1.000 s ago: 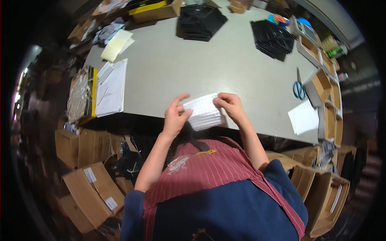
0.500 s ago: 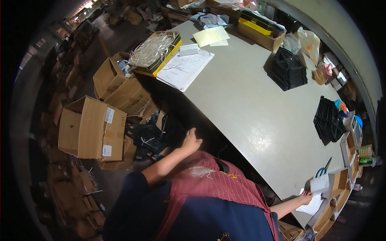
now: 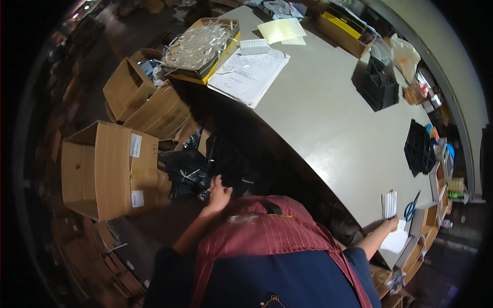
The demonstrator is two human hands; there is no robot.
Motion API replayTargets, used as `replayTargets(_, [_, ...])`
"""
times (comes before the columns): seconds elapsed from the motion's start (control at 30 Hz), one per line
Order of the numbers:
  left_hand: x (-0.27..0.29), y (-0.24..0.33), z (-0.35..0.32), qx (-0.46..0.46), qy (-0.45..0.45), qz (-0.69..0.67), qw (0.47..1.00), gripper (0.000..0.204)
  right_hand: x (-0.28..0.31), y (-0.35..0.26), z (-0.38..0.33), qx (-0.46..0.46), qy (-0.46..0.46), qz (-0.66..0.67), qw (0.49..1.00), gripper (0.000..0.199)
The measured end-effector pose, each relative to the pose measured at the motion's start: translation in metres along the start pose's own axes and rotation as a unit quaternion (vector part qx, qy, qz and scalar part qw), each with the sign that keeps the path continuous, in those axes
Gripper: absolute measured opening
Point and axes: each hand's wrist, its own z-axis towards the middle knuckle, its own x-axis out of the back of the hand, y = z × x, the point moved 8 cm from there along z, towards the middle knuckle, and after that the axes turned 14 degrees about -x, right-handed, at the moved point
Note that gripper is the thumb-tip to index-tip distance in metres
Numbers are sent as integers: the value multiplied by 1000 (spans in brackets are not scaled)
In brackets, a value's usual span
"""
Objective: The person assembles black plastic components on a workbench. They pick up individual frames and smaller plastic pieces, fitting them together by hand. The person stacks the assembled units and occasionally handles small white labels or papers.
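Note:
My left hand (image 3: 220, 195) is in the air beside the front of my red striped apron (image 3: 262, 226). Its fingers are apart, slightly bent, with nothing in them. Behind it, on the floor side, lies a heap of black plastic bags (image 3: 187, 172). Over the table's near right corner, my right hand (image 3: 391, 224) is closed on the lower end of a curled sheet of white printed labels (image 3: 390, 205). Beneath that hand another white sheet (image 3: 395, 238) lies on the table, and blue-handled scissors (image 3: 410, 209) rest just to the right.
The grey table (image 3: 328, 128) carries two stacks of black plastic parts (image 3: 379, 87), written papers (image 3: 249, 74) and a box of clear strips (image 3: 200, 46). Small cardboard trays (image 3: 427, 220) line its right edge. Open cardboard boxes (image 3: 113, 169) stand at the left.
My left hand has swung left and lower, toward the black bags. The label sheet in my right hand has tilted upright and curled. The whole view has shifted a little.

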Motion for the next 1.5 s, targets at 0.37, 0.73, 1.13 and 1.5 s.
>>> replayTargets(0.37, [-16,-157,-49,90,-196,117,969,58,-54,35,-83,12,-238,-223,945,31])
replayTargets(0.73, [-86,-41,61,-72,-322,157,931,60,-24,-38,-99,28,-155,-101,982,5])
replayTargets(1.13, [-139,-12,62,-22,-247,126,960,63,137,-101,-5,-17,128,-50,990,33])
replayTargets(1.5, [-99,-138,-41,99,-399,120,904,29,-76,-25,-147,151,-297,-162,929,41])
